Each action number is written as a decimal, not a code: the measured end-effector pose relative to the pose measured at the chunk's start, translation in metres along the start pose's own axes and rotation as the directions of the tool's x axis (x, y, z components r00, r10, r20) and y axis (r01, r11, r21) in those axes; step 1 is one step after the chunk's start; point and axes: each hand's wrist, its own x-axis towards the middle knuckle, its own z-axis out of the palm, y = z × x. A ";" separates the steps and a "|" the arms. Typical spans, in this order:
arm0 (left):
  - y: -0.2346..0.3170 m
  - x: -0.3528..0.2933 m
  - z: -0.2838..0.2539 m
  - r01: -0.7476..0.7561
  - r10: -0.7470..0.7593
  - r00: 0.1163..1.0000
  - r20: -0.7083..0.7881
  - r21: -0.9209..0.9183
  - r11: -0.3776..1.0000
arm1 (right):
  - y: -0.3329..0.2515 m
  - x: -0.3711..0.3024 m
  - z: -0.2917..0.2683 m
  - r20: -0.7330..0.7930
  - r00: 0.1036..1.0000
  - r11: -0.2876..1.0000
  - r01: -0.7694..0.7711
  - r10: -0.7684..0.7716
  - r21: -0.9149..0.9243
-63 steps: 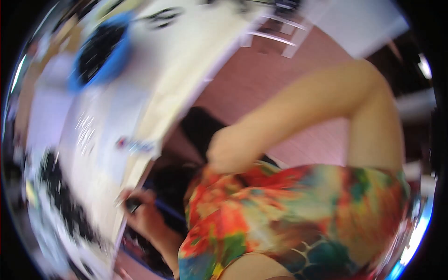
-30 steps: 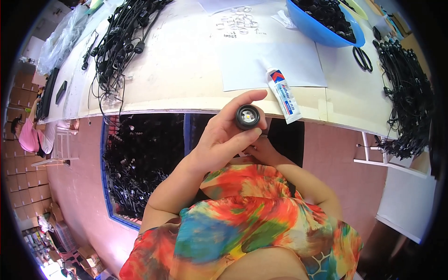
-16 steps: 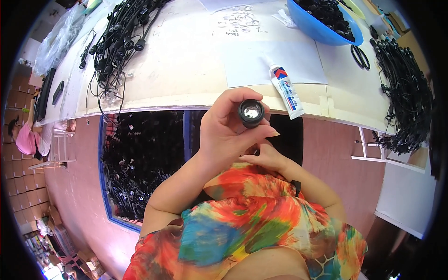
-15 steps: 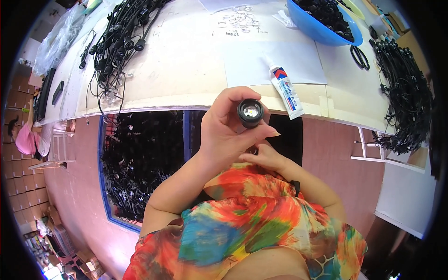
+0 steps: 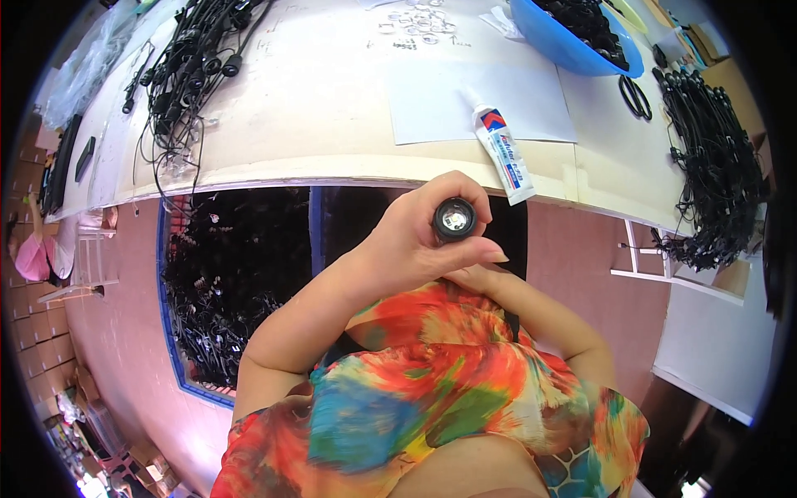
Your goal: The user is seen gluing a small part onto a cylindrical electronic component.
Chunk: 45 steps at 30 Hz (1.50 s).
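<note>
My left hand (image 5: 415, 228) is closed around a small black round lamp housing (image 5: 439, 209), held at the table's near edge. Its open end points up, and a bright, clear lens-like centre shows inside the dark rim. My right hand (image 5: 473, 278) is lower down, behind the left one and close to my body; its fingers are hidden. Just past the left hand, a white squeeze tube (image 5: 504, 158) with red and blue print lies over the table's front edge, its nozzle on a white sheet of paper (image 5: 531, 100).
Several small clear discs (image 5: 427, 23) lie farther back. A blue basin (image 5: 564, 50) of black parts stands at the right, near black scissors (image 5: 635, 98) and bundled black cables (image 5: 714, 158). More cables (image 5: 187, 79) lie at left. Below the table is a blue-edged bin (image 5: 170, 315) of black parts.
My left hand and the lamp housing have moved slightly down and right, and the housing's open end faces up more squarely. My right hand's fingers have slipped from sight. The whole view has shifted a little.
</note>
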 end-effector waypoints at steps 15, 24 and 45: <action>-0.009 -0.011 0.002 -0.056 0.056 0.998 -0.002 -0.071 0.996 | -0.029 -0.008 -0.004 -0.041 0.996 0.996 -0.078 0.080 0.051; 0.008 -0.012 -0.004 0.119 -0.105 0.989 -0.104 0.133 0.984 | -0.193 -0.032 -0.070 -0.221 0.748 0.619 0.303 -0.625 -0.724; -0.014 -0.020 -0.030 -0.042 0.018 0.996 -0.084 -0.293 0.955 | -0.161 0.013 -0.130 -0.551 0.793 0.793 -0.151 -0.260 -0.591</action>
